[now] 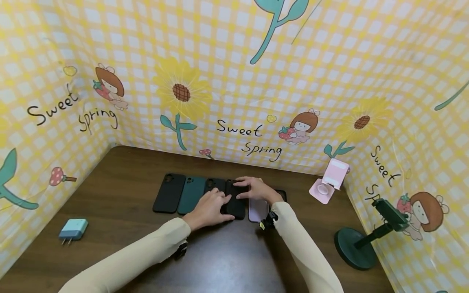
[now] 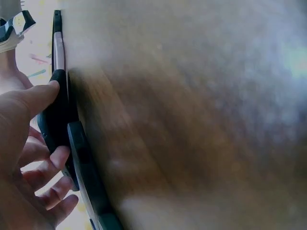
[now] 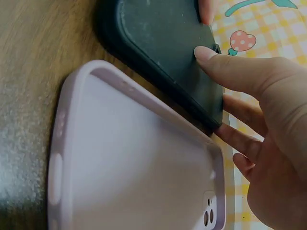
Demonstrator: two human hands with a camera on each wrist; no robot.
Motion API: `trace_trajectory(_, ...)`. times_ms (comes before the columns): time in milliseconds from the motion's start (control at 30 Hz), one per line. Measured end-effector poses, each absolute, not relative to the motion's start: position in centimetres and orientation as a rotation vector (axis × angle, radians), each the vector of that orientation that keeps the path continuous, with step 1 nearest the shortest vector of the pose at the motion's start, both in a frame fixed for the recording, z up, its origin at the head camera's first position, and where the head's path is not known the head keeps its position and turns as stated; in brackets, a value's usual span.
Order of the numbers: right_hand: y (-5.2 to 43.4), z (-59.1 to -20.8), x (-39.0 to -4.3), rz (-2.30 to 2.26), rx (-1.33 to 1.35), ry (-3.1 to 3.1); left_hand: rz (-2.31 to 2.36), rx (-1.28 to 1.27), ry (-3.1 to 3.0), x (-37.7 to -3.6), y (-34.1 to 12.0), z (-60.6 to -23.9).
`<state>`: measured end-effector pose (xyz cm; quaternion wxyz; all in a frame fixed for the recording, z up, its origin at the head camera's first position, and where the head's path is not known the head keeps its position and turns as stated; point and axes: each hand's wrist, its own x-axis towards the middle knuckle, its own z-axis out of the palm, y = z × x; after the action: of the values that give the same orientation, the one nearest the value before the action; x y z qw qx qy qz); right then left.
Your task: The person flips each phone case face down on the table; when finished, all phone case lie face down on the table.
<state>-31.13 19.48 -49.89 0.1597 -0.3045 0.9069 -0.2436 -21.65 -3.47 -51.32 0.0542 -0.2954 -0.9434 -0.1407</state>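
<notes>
**Sleeved arms [image 1: 132, 254], foremost, over a row of six cases [image 1: 194, 195]**

Row, left to right, on a brown table [image 1: 227, 270]:
1. Black case [image 1: 169, 193].
2. Green case [image 1: 194, 188], just beside it.
3. Second black case [image 1: 216, 184], partly under the left hand [image 1: 209, 208].
4. Third black case [image 1: 238, 210], between both hands, touched by each.
5. Lilac case [image 1: 258, 209], just right of it, hollow side up, camera holes at the far end.
6. Sixth case [image 1: 282, 193], dark-edged, mostly behind the right wrist.

Left hand: fingers spread, thumb and a fingertip on the third black case; cannot tell whether they clamp it.
Right hand [image 1: 257, 189]: thumb on that case's face, other fingers apart, near its far end; firmness of hold cannot be told.

Surroundings: blue plug [image 1: 73, 228], far left, prongs toward the viewer; pink stand [image 1: 335, 174], back right; green stand [image 1: 371, 237], round base, front right; yellow checked cloth [image 1: 227, 81] behind.
</notes>
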Motion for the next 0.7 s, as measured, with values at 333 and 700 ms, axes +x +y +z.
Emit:
trace_trajectory(333,19.5,-50.4,-30.7,-0.6,-0.886,2.639,-0.419,-0.942,-2.907,-21.9,-2.9,-51.8)
trace_trajectory(700,25.4,-50.0,-30.1,-0.818,-0.662,2.866,-0.537,-0.915,-2.852,-22.1,-2.0,-51.6)
